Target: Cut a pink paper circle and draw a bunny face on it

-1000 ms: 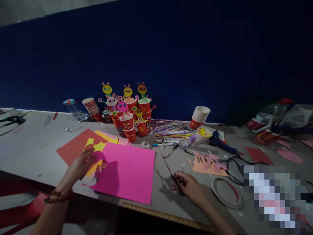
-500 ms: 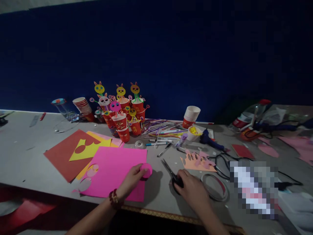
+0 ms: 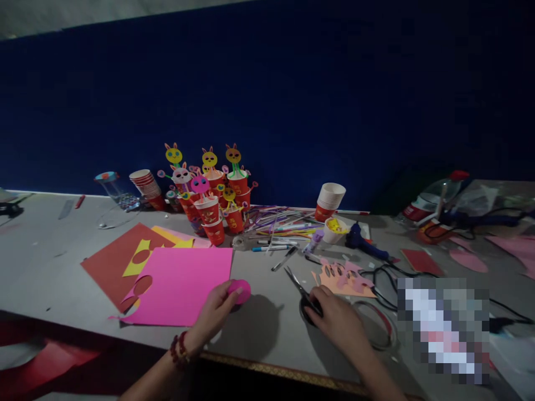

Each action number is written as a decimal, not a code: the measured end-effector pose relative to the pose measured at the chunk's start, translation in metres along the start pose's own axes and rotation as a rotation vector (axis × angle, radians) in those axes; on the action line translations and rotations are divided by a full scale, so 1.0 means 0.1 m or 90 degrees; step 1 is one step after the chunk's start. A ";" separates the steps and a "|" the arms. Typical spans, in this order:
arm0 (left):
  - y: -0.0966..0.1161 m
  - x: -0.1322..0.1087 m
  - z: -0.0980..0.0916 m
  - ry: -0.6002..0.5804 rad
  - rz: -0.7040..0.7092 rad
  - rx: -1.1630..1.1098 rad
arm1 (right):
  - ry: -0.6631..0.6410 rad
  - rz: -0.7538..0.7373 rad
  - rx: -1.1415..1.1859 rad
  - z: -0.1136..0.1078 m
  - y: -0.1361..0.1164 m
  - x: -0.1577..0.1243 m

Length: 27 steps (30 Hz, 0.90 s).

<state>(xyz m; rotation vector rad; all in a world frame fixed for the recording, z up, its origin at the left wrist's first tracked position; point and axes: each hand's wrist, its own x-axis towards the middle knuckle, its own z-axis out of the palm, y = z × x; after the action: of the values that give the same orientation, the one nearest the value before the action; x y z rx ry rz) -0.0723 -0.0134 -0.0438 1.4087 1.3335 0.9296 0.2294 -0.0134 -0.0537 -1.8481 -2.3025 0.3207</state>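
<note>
Gray bench [image 3: 50, 267] before a dark blue wall [image 3: 292, 100]. One pink paper disc [image 3: 243, 291], pinched between thumb and fingers of the left hand [image 3: 215, 307]; one pair of scissors [image 3: 301, 292], black-handled, gripped in the curled right hand [image 3: 336, 314]. Outward: pink sheet [image 3: 184, 281] by the left hand, peach scrap [image 3: 353, 289] beyond the right, rabbit-topped red cups [image 3: 209, 214] farther off.

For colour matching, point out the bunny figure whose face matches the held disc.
The bright pink-faced figure matches the disc in the left hand; the other faces are yellow, orange or pale.
</note>
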 end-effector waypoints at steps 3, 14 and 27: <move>0.10 0.08 0.11 -0.030 -0.008 0.012 | 0.032 -0.007 -0.014 0.01 -0.02 0.02; 0.13 0.44 0.45 -0.230 0.051 0.108 | 0.025 -0.048 -0.014 -0.09 -0.10 0.63; 0.11 0.54 0.47 -0.200 0.100 0.266 | 0.020 -0.031 0.073 -0.08 -0.09 0.69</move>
<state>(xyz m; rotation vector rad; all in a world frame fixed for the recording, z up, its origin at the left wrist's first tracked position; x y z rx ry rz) -0.0180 0.0341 -0.0499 1.9143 1.2315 0.5107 0.2082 0.0529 -0.0434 -1.7275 -2.2536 0.4052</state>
